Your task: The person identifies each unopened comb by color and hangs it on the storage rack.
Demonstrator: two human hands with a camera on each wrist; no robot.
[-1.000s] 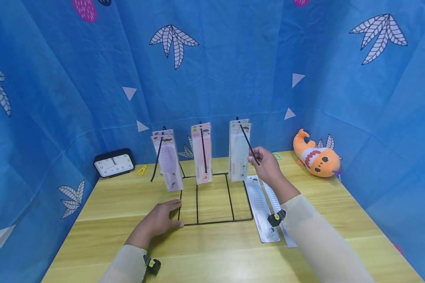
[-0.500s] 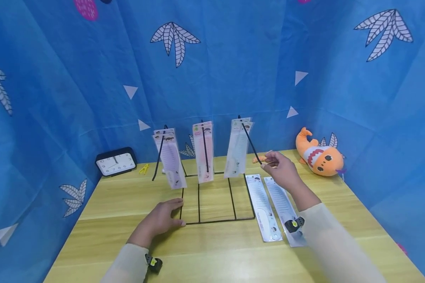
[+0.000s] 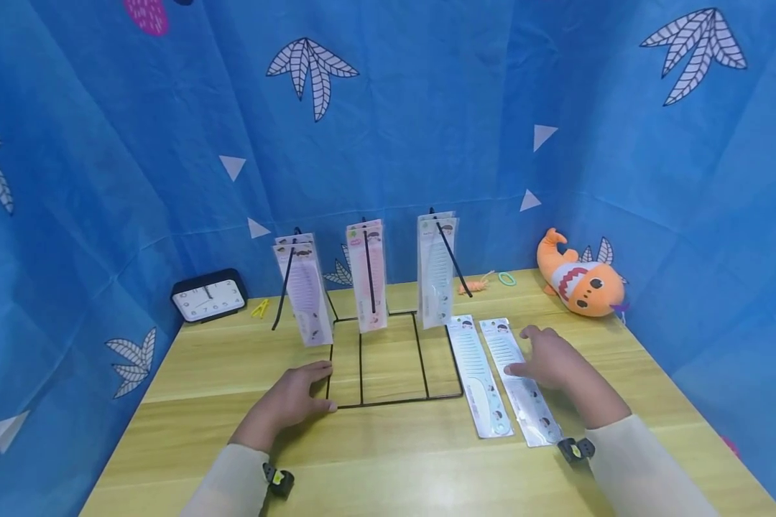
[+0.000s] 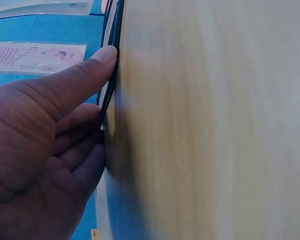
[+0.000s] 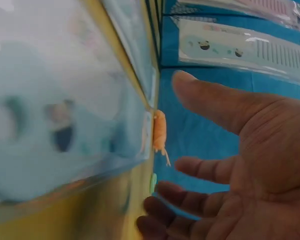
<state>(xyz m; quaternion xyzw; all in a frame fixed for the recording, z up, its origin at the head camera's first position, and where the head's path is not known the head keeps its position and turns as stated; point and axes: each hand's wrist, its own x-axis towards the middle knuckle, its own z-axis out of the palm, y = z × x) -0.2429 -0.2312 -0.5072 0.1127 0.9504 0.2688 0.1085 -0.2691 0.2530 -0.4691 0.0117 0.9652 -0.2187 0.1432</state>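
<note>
A black wire display rack (image 3: 388, 403) stands on the table, with packaged combs hanging from its three hooks: purple (image 3: 306, 298), pink (image 3: 378, 287) and pale teal (image 3: 437, 280). At the rack's front left corner my left hand (image 3: 284, 402) holds the base wire, thumb (image 4: 85, 75) at the front bar and fingers by the side bar. Two pale teal packaged combs lie right of the rack, one nearer it (image 3: 478, 380) and one farther right (image 3: 529, 409). Over the farther comb hovers my right hand (image 3: 552, 366), thumb and fingers spread with nothing between them.
At the back left are a clock (image 3: 209, 298) and a yellow clip (image 3: 260, 309). An orange cord bundle (image 3: 473, 286) and a green ring (image 3: 507, 278) lie behind the combs. An orange plush shark (image 3: 582, 280) sits at the back right, before the blue curtain.
My right hand has left the right hook and come down toward me and rightward, to the lying combs. The hanging teal combs swung and hang straight again. My left hand has stayed put.
</note>
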